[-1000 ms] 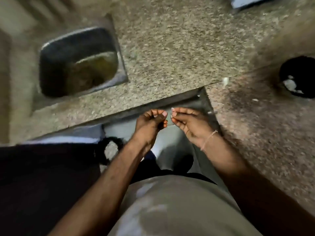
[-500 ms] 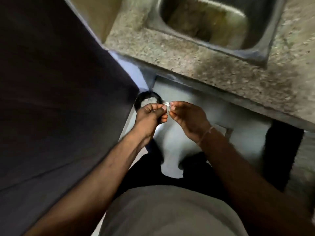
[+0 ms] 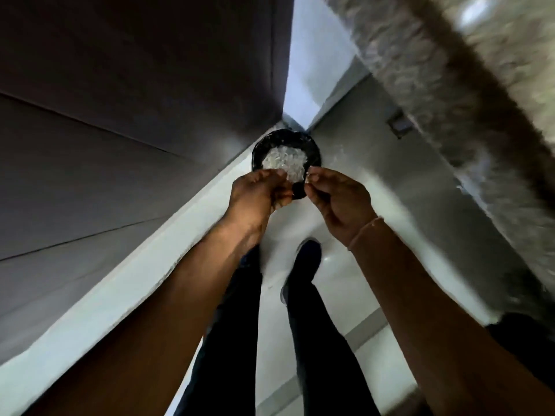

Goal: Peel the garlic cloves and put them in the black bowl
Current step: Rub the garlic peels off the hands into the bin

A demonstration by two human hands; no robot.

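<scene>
Both the left hand [image 3: 258,193] and right hand [image 3: 336,196] are held pinched together directly over the near rim of the floor bin [image 3: 285,139], whatever is gripped being too small to tell, no black bowl being seen.

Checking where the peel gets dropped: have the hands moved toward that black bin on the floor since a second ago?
Yes. The left hand and right hand were over the countertop edge; now they overlap the near rim of the black bin in the floor corner.
</scene>
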